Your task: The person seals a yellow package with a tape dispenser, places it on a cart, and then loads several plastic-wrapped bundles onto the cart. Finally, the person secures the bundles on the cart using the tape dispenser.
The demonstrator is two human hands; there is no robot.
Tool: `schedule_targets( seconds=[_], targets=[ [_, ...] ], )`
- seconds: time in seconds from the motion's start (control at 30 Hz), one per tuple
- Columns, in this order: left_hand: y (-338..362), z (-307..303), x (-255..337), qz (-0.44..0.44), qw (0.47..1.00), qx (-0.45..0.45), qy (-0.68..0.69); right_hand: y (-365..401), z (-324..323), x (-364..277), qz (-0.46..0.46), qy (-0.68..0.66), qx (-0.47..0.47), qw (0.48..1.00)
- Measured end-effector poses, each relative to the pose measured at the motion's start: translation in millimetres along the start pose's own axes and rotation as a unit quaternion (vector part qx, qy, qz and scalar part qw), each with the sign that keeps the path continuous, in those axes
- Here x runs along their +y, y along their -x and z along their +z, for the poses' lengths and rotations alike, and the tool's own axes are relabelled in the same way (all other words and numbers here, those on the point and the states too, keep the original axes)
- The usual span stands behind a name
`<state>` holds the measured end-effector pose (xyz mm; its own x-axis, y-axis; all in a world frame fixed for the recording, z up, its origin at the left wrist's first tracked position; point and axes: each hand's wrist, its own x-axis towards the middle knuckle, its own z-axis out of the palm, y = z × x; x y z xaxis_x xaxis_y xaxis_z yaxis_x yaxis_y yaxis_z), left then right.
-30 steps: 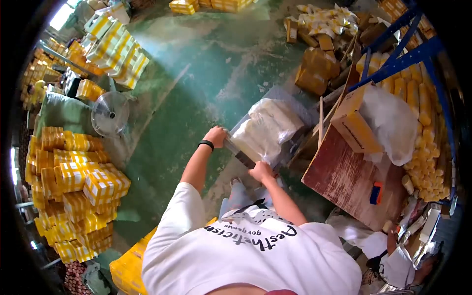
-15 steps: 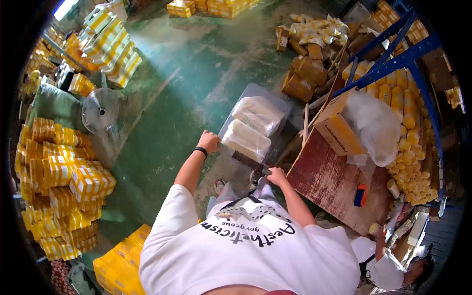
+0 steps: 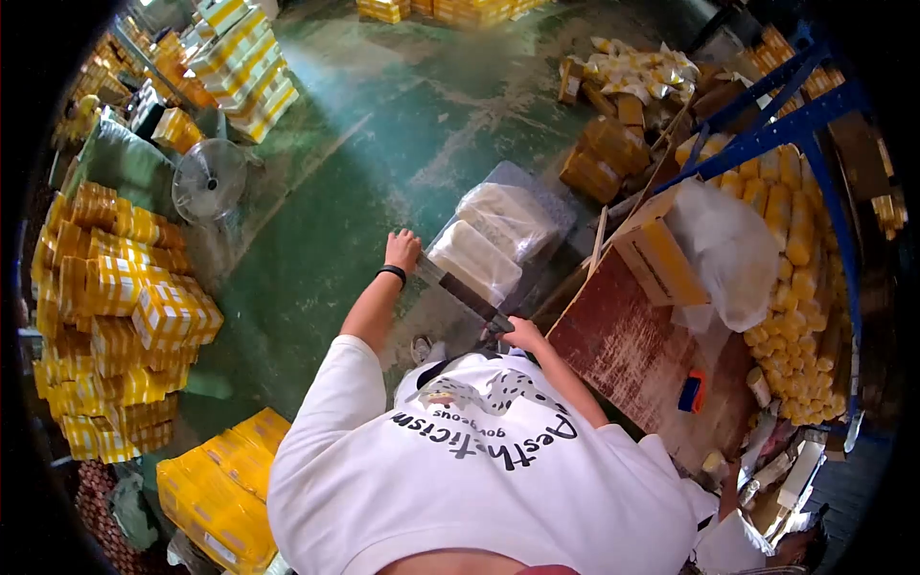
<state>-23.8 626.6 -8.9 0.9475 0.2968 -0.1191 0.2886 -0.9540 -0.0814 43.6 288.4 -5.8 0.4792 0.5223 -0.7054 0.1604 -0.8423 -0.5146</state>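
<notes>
Green warehouse floor [image 3: 383,125], arms extended, left hand [image 3: 402,251] and right hand [image 3: 523,333] clenched around long bar [image 3: 465,292]

1 head-worn fisheye view, facing steeply down, wide over green floor [image 3: 383,172]

The white T-shirt [image 3: 479,479] carries black lettering that appears upside down from the head camera. A large line reads "Aestheticism" and a smaller line next to it reads "gorgeous". The cardboard box [image 3: 656,259] on the red board [image 3: 623,355] has a dark printed line along its side, too small to read. Any print on the stacked yellow boxes [image 3: 125,307] at the left is too small to make out.
</notes>
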Motion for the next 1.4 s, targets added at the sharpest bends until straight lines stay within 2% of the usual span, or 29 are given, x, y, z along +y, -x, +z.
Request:
schedule_targets(
  seconds=[0.07,0.13,0.17,0.27,0.3,0.33,0.4,0.47,0.5,0.53,0.67,0.73,0.77,0.8,0.83,0.87,0.93,1.0,1.07,1.13,1.17,1.23,1.33,1.4],
  targets=[
    [4.5,-8.4,4.9,0.011,0.999,0.031,-0.031,12.6,1.1,1.6,-0.045,-0.004,0.026,0.999],
    [20.7,-0.9,25.7,0.097,0.989,0.107,-0.014,23.8,-0.8,5.5,-0.087,-0.011,0.043,0.995],
    [38.3,-17.3,38.4,0.17,0.975,0.141,-0.008,25.6,6.7,16.0,-0.105,-0.008,0.087,0.991],
    [83.7,-29.0,85.3,0.255,0.957,0.079,0.11,42.2,21.0,32.9,-0.112,-0.024,0.141,0.983],
    [85.7,-13.0,98.9,0.192,0.97,0.119,0.093,48.6,25.4,31.7,-0.112,-0.021,0.167,0.979],
    [86.1,-20.5,101.1,0.186,0.973,0.098,0.098,53.4,30.6,32.1,-0.109,-0.02,0.195,0.974],
    [87.4,-30.0,99.7,0.19,0.973,0.071,0.112,60.4,38.2,33.8,-0.127,-0.04,0.233,0.963],
    [83.8,-26.4,96.1,0.21,0.97,0.087,0.089,80.8,28.9,23.8,-0.106,-0.096,0.221,0.965],
    [82.0,-31.3,91.8,0.226,0.966,0.059,0.113,85.5,29.7,29.6,-0.112,-0.102,0.253,0.955],
    [78.7,-37.6,89.1,0.238,0.963,0.038,0.12,92.2,23.3,33.4,-0.065,-0.149,0.215,0.963],
    [73.0,-37.6,86.1,0.224,0.948,0.034,0.226,124.8,-24.2,106.6,-0.051,-0.206,0.087,0.973],
    [79.1,-35.8,92.4,0.208,0.945,0.066,0.243,145.9,-63.5,183.5,0.09,-0.196,0.136,0.967],
    [83.6,-38.8,96.5,0.197,0.944,0.1,0.245,167.9,-96.0,195.3,0.22,-0.14,0.183,0.948],
    [87.9,-42.7,101.5,0.184,0.942,0.135,0.246,186.8,-122.6,246.7,0.219,-0.069,0.234,0.945],
    [97.4,-48.1,108.3,0.147,0.95,0.131,0.244,190.3,-129.8,308.1,0.242,-0.107,0.42,0.868],
    [106.1,-49.6,116.1,0.101,0.96,0.088,0.247,204.2,-146.4,357.7,0.257,-0.075,0.504,0.821],
    [122.2,-59.6,132.6,0.042,0.958,0.084,0.27,233.7,-168.2,440.1,0.3,-0.029,0.53,0.792],
    [138.8,-67.0,153.6,-0.024,0.957,0.078,0.279,251.1,-176.2,515.6,0.305,-0.027,0.488,0.817],
    [151.2,-40.5,177.0,-0.086,0.932,0.081,0.342,247.3,-174.7,575.4,0.279,-0.021,0.462,0.842],
    [158.9,-30.1,207.7,-0.166,0.905,0.069,0.386,215.5,-156.7,601.9,0.223,0.011,0.529,0.819],
    [163.8,-28.4,223.6,-0.202,0.888,0.059,0.408,211.6,-156.7,586.7,0.253,0.014,0.555,0.792],
    [170.1,-34.3,253.6,-0.18,0.906,0.035,0.382,217.5,-169.6,538.7,0.317,0.019,0.601,0.733],
    [174.4,-49.3,272.2,-0.103,0.929,0.001,0.356,213.8,-195.1,529.2,0.483,0.043,0.521,0.703],
    [169.7,-53.2,274.7,-0.07,0.943,-0.036,0.323,216.7,-215.6,522.9,0.514,0.018,0.435,0.739]
  ],
)
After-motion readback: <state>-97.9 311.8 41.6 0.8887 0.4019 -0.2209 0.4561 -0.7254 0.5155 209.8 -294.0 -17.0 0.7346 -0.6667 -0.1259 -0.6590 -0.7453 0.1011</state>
